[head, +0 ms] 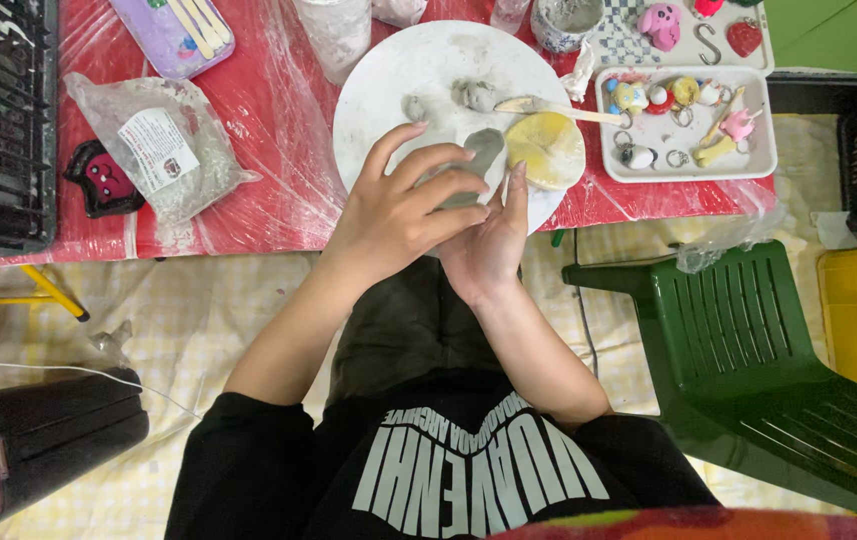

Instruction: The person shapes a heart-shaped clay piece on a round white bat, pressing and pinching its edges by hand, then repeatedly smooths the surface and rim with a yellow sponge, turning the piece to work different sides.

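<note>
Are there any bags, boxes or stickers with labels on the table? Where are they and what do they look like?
Clear plastic bag: lies on the red table, left of the round white board; crumpled, grey stuff inside.
Label: on that bag; white rectangle with a little red print.
Purple case: top left of the table; rounded, holds pale sticks.
No screens or signs show.

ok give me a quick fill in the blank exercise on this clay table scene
1. Both hands press a grey piece of ____ between them; the left hand lies over the right hand.
2. The round white board rests on a ____ table cover.
3. Beside the yellow sponge, the white tray holds small ____ figures.
4. The empty chair is ____.

Missing words: clay; red; colourful; green
</note>
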`<state>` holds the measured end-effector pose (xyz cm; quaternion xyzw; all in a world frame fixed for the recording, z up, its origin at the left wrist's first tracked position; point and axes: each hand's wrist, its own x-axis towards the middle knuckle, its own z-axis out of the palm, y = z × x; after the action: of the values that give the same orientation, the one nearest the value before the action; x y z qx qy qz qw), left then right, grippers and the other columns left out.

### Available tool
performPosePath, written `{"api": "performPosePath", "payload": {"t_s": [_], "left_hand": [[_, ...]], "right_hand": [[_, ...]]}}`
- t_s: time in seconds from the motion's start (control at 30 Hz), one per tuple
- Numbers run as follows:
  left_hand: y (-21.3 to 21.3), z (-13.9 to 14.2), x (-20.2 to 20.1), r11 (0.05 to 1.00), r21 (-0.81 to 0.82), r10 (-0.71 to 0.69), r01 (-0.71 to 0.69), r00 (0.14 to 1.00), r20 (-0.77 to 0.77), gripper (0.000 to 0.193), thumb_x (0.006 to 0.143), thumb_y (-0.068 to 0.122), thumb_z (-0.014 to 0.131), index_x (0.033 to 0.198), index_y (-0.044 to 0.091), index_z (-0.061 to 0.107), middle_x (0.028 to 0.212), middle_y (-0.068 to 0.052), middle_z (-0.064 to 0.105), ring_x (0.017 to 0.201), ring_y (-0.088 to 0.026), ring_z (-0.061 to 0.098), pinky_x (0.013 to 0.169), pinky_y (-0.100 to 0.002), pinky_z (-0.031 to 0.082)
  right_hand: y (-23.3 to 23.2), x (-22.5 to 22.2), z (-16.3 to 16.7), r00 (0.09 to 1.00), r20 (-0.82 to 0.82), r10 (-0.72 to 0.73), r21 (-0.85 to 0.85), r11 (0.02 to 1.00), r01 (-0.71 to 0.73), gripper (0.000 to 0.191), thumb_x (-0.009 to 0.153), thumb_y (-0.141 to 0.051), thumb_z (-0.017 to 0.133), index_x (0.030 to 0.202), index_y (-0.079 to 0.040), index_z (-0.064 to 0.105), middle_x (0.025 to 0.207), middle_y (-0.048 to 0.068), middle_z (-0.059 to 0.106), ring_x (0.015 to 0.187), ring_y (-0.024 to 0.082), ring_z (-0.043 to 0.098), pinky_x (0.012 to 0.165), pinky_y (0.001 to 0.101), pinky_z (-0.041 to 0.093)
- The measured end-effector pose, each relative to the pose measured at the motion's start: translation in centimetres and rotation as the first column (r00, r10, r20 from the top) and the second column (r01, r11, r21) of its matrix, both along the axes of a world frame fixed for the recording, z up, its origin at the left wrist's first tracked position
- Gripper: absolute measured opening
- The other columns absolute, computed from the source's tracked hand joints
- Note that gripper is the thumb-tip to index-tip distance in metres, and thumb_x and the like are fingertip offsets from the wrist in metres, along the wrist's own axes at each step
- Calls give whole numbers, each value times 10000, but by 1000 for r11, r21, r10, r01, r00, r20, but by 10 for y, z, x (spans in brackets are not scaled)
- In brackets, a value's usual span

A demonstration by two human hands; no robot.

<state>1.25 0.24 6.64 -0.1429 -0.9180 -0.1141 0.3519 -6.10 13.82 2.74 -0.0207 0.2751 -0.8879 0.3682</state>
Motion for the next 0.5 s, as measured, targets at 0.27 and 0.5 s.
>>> {"api": "performPosePath", "payload": {"t_s": [0.27, 0.5], "left_hand": [[4, -9, -3, 941, 337, -26, 28, 1000, -10, 309, 795, 307, 869, 1092, 250, 806, 1234, 64, 690, 1258, -196, 580, 1198, -519, 343], [9, -16, 5, 925, 380, 18, -4, 999, -35, 284, 790, 259, 887, 1044, 192, 779, 1227, 30, 715, 1229, -221, 609, 1165, -509, 374]], "right_hand": [[-1, 1, -6, 994, -100, -41, -62, 997, 35, 659, 1102, -584, 320, 1536, -96, 405, 1454, 105, 524, 1380, 240, 499, 1177, 457, 412], [-6, 4, -18, 972, -146, -187, 41, 980, 194, 646, 1090, -546, 303, 1562, -108, 351, 1511, 91, 473, 1401, 229, 454, 1204, 458, 361]]}}
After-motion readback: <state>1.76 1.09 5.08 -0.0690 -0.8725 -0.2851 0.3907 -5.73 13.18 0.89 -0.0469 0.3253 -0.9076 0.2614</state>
